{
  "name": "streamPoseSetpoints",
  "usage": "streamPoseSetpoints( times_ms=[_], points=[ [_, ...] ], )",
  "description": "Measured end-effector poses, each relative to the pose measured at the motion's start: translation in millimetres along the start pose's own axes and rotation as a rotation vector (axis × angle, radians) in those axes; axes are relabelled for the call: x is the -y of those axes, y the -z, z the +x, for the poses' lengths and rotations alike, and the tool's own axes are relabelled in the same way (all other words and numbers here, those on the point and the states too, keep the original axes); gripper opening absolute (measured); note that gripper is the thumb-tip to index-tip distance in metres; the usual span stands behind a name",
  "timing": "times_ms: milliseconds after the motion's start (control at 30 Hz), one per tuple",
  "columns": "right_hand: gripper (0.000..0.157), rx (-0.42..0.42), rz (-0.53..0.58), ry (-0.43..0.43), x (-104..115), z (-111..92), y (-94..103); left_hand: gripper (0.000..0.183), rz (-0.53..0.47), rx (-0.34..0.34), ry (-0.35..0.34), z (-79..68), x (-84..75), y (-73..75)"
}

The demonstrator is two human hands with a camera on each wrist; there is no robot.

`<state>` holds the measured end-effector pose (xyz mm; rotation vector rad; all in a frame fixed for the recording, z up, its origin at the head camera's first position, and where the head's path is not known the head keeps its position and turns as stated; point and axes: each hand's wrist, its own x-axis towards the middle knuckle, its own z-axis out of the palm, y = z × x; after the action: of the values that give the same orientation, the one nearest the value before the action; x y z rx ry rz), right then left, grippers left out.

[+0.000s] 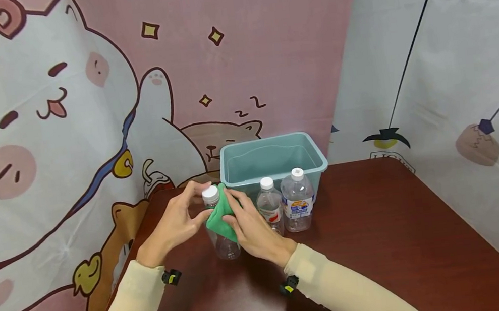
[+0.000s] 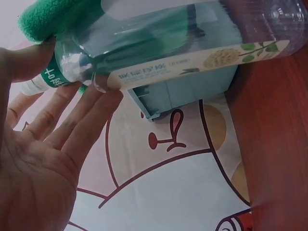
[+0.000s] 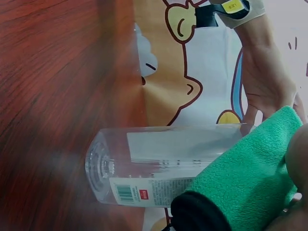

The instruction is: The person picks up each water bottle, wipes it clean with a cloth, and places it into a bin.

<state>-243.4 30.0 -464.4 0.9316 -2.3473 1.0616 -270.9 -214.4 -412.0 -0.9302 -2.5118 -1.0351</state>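
Note:
My left hand (image 1: 175, 224) pinches a clear plastic bottle (image 1: 228, 250) near its white cap (image 1: 210, 194), thumb on one side and fingers on the other. In the left wrist view a green band and a pale printed label (image 2: 211, 65) show on it. A folded green cloth (image 1: 221, 222) lies against the bottle's upper side, held there by my right hand (image 1: 257, 230). In the right wrist view the cloth (image 3: 245, 178) covers the bottle's upper part, while its base (image 3: 98, 166) is in plain sight. Some right fingers are hidden by the cloth.
Two more capped clear bottles, a smaller one (image 1: 270, 204) and a wider one (image 1: 297, 191), stand right of my hands. Behind them a light blue plastic bin (image 1: 319, 168) sits near the far edge of the brown table (image 1: 377, 238). A cartoon-printed cloth (image 1: 265, 47) hangs beyond.

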Motion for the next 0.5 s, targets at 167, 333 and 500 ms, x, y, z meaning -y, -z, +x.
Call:
streamPoseSetpoints(
  times_ms=[167,333,500],
  points=[
    [0.079,0.035,0.034,-0.025,-1.8,0.1,-1.3,0.052,-0.010,0.025,-0.007,-0.7,0.1,3.9],
    [0.082,-0.002,0.009,0.040,-3.2,0.3,0.0,0.054,0.001,0.033,-0.009,-0.8,-1.1,5.4],
    [0.086,0.014,-0.032,0.041,-1.3,-6.5,2.2,0.069,0.040,0.041,-0.032,-0.2,-1.9,4.6]
  ],
)
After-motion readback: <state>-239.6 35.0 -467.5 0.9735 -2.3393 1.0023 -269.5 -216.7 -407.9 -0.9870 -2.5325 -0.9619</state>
